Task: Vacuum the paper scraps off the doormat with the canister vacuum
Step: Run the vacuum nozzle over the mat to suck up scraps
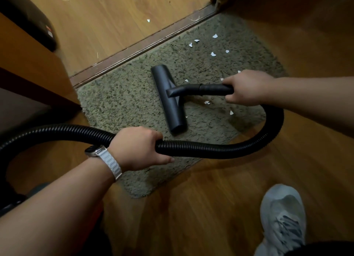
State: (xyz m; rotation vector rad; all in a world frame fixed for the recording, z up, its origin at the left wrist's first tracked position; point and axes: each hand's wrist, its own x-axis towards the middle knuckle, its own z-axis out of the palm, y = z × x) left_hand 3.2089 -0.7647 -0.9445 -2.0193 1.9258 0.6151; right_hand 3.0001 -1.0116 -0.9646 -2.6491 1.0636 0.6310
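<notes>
A shaggy olive doormat point(122, 100) lies on the wood floor along a dark threshold strip. Several white paper scraps point(213, 54) are scattered over its right half. The black floor nozzle point(168, 98) rests flat on the middle of the mat. My right hand point(247, 88) grips the hose end just behind the nozzle. The ribbed black hose point(210, 150) loops back under that hand and across the mat's near edge. My left hand point(139, 148), with a white-strapped watch on its wrist, is closed around the hose further along. Only a dark edge of the canister shows at the bottom left.
A wooden cabinet point(32, 64) stands at the left, a dark object beside it at the top left. One scrap point(148, 20) lies on the floor beyond the threshold strip point(134, 48). My grey sneaker point(283, 219) is on the floor at the bottom right.
</notes>
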